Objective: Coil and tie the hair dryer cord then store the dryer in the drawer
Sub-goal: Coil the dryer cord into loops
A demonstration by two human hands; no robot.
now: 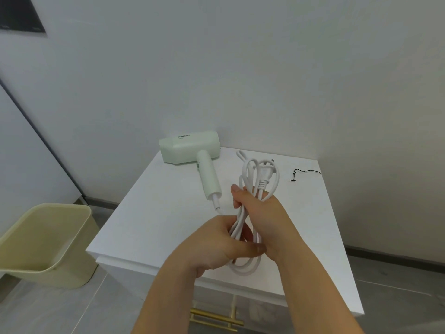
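Nearest, a gold drawer handle (215, 320) under the white cabinet top (149, 213). Above it, left hand (216, 242) curled round the lower loops of the coiled cord (238, 222); right hand (262, 213) clamped on the same bundle just beyond, plug (263, 179) poking up past its fingers. Farther back, hair dryer (190, 148) flat on the top, left of the coil; black tie (303, 173) off right, apart from both hands.

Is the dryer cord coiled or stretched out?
Coiled: the white cord is gathered in loops gripped by the left hand and right hand.
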